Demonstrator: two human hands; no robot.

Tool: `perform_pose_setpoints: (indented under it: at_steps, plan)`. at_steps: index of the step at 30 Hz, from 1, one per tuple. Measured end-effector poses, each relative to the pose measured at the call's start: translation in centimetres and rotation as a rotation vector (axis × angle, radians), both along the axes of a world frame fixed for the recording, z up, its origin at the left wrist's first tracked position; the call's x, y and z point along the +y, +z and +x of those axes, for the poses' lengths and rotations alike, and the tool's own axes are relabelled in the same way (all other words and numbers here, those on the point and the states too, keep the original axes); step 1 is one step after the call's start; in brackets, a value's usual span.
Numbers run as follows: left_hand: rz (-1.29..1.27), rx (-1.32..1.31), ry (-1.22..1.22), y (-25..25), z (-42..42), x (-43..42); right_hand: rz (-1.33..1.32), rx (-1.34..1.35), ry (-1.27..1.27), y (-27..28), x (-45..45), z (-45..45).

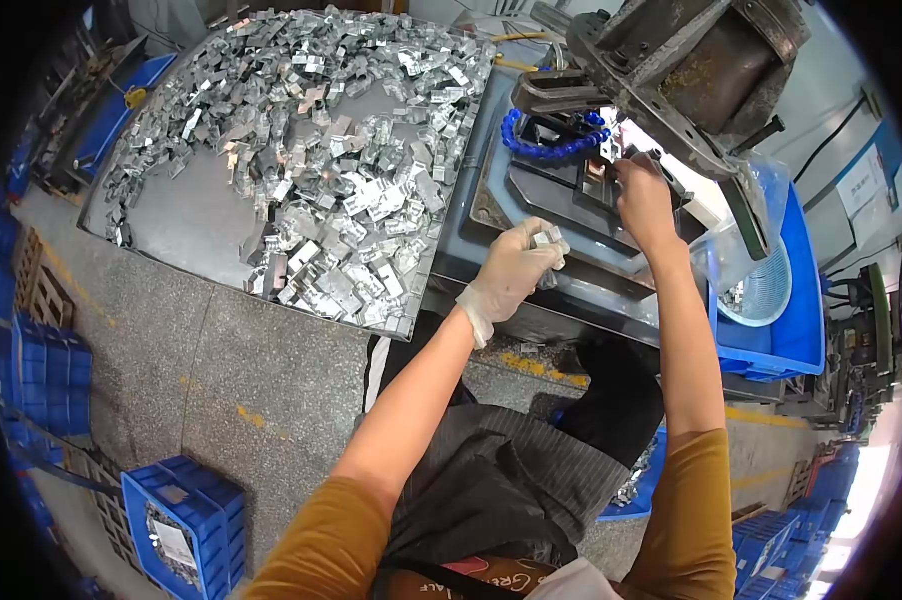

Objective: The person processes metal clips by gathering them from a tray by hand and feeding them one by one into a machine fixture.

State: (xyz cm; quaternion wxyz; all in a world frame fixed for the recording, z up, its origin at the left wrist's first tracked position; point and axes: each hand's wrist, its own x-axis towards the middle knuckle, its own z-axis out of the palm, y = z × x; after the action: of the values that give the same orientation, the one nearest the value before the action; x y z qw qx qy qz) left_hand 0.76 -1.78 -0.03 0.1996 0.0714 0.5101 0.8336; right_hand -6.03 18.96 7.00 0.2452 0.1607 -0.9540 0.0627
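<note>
My left hand [514, 272], in a thin whitish glove, is closed around a few small shiny metal parts [548, 238] in front of the press die. My bare right hand [645, 196] reaches into the die [571, 195] under the press head. Its fingers are drawn together beside a small copper-tinted block [596, 170]; what they hold, if anything, is hidden. A blue segmented coolant hose [546, 150] curves just left of those fingertips. To the left, a metal-topped table [196, 235] bears a wide heap of small bent metal parts [371, 200].
The heavy press head [686, 80] hangs above my right hand. On the right, a light blue basket [761, 285] with some parts sits in a blue bin [806, 300]. Another blue crate [186, 530] stands on the floor at lower left, and one [651, 475] beside my legs.
</note>
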Motion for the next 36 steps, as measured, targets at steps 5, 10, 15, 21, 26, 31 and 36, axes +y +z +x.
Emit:
perform_pose_setpoints:
  at_steps: [5, 10, 15, 21, 26, 31, 36]
  plan:
    - [0.020, 0.004, 0.005, -0.7, -0.2, 0.2, 0.100, 0.014, 0.006, 0.1, 0.0, -0.4]
    - [-0.054, -0.049, -0.019, 1.1, 0.3, -0.4, 0.138, -0.003, -0.068, 0.3, -0.5, -0.1]
    - [-0.022, -0.018, -0.032, 0.3, 0.1, -0.2, -0.005, 0.090, -0.032, 1.4, -0.8, 1.4]
    - [0.011, 0.028, -0.091, 0.6, 0.3, -0.2, -0.303, -0.060, 0.129, 1.9, -4.2, 8.4]
    - [-0.053, 0.122, -0.134, 0.4, 0.2, -0.4, -0.428, -0.195, 0.330, 0.9, -7.0, 11.3]
    - [-0.031, 0.220, -0.146, 1.0, 0.6, -0.5, -0.423, -0.238, 0.206, 0.2, -6.3, 10.4]
    - [0.014, 0.099, -0.099, 1.5, 0.6, -1.1, -0.514, -0.302, 0.167, -0.2, -5.9, 11.1]
